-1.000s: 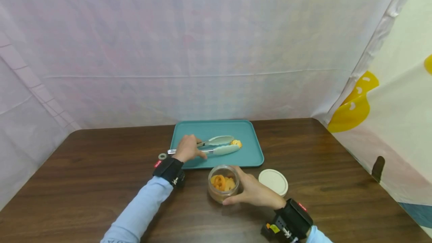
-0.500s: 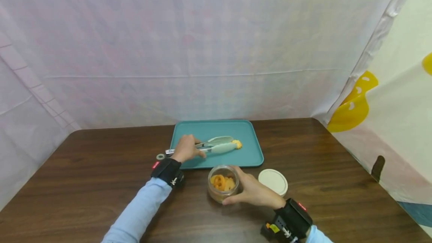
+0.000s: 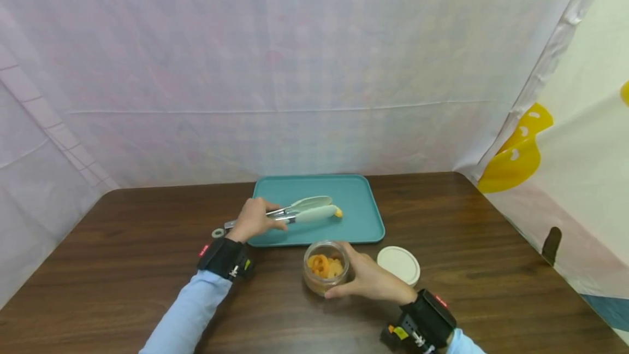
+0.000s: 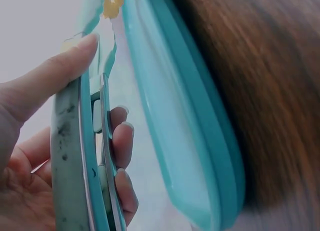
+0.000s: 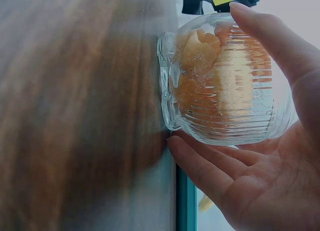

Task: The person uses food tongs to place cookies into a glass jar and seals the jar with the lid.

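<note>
My left hand (image 3: pixel 255 219) grips metal tongs (image 3: pixel 314 213) with pale green heads, held over the blue-green tray (image 3: pixel 356 190). In the left wrist view the thumb lies on one arm of the tongs and the fingers curl round the other. A small yellow snack piece (image 3: pixel 338 212) sits between the heads, mostly hidden by them in the head view. My right hand (image 3: pixel 366 275) holds a clear ribbed glass jar (image 5: pixel 235 86) on the table, thumb on one side and fingers on the other. Orange and yellow snack pieces (image 3: pixel 320 265) lie inside the open jar.
A round white lid (image 3: pixel 398 265) lies on the brown wooden table (image 3: pixel 123 255), right of the jar and partly behind the right hand. The tray stands behind the jar, near a pale cloth backdrop (image 3: pixel 295 70). Patterned cloth hangs along the right.
The left hand and tongs have moved left, toward the person. The tong heads have come together round the snack piece, which has shifted left with them. The right hand and jar have stayed put.
</note>
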Demonstrator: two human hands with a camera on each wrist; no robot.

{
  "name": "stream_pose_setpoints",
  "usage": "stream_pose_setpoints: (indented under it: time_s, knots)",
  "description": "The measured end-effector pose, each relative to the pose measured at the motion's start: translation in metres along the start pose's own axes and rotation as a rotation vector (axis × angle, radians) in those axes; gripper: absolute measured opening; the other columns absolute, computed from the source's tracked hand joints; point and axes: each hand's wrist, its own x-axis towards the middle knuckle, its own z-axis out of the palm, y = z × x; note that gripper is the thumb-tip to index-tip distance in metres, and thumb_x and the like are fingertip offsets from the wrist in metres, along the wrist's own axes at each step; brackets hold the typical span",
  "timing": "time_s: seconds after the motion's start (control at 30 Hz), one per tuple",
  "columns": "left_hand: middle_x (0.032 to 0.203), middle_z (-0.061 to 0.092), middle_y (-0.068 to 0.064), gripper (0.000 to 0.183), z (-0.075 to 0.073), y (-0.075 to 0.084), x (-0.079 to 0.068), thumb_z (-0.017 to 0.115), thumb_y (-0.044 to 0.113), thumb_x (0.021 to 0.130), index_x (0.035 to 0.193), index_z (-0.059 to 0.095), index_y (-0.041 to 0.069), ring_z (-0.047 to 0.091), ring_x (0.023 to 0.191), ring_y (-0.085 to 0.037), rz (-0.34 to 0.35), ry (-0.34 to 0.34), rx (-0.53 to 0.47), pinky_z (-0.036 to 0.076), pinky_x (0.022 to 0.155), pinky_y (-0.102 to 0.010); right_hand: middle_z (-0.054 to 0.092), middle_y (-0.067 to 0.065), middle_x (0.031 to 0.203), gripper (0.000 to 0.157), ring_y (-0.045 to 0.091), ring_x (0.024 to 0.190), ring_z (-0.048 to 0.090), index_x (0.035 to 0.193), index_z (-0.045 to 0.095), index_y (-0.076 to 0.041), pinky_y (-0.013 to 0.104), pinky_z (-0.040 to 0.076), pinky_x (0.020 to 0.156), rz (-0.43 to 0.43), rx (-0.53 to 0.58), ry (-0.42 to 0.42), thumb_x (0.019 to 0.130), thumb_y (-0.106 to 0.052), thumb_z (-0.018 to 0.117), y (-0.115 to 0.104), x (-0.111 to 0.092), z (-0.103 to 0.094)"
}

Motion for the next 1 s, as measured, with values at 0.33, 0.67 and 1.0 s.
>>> stream_pose_setpoints:
  time_s: [0.33, 0.67, 1.0]
  knots:
    - [0.084, 0.069, -0.025, 0.056, -0.019, -0.014, -0.021, 0.075, 0.029, 0.066, 0.111, 0.061, -0.001, 0.011, 0.045, -0.01, 0.121, -0.025, -0.079, 0.019, 0.047, -0.029, 0.053, 0.014, 0.126, 0.084, 0.025, 0.111, 0.049, 0.135, 0.03, -0.017, 0.051, 0.041, 0.091, 0.019, 0.007, -0.006, 0.067, -0.044, 0.072, -0.002, 0.0, 0.0]
    - [0.107, 0.064, -0.027, 0.058, -0.032, -0.021, -0.037, 0.073, 0.035, 0.067, 0.113, 0.061, 0.001, 0.046, 0.052, -0.016, 0.167, -0.063, -0.124, 0.031, 0.051, -0.03, 0.052, 0.013, 0.127, 0.085, 0.026, 0.112, 0.048, 0.136, 0.028, -0.017, 0.052, 0.04, 0.092, 0.023, 0.022, -0.012, 0.068, -0.044, 0.072, -0.002, -0.001, 0.0]
    - [0.112, 0.062, -0.027, 0.06, -0.038, -0.029, -0.045, 0.073, 0.037, 0.067, 0.113, 0.061, 0.001, 0.057, 0.099, -0.035, 0.218, -0.1, -0.168, 0.049, 0.079, -0.047, 0.053, 0.014, 0.126, 0.082, 0.026, 0.111, 0.049, 0.135, 0.029, -0.018, 0.052, 0.041, 0.09, 0.014, 0.008, -0.013, 0.069, -0.044, 0.071, -0.003, -0.001, -0.001]
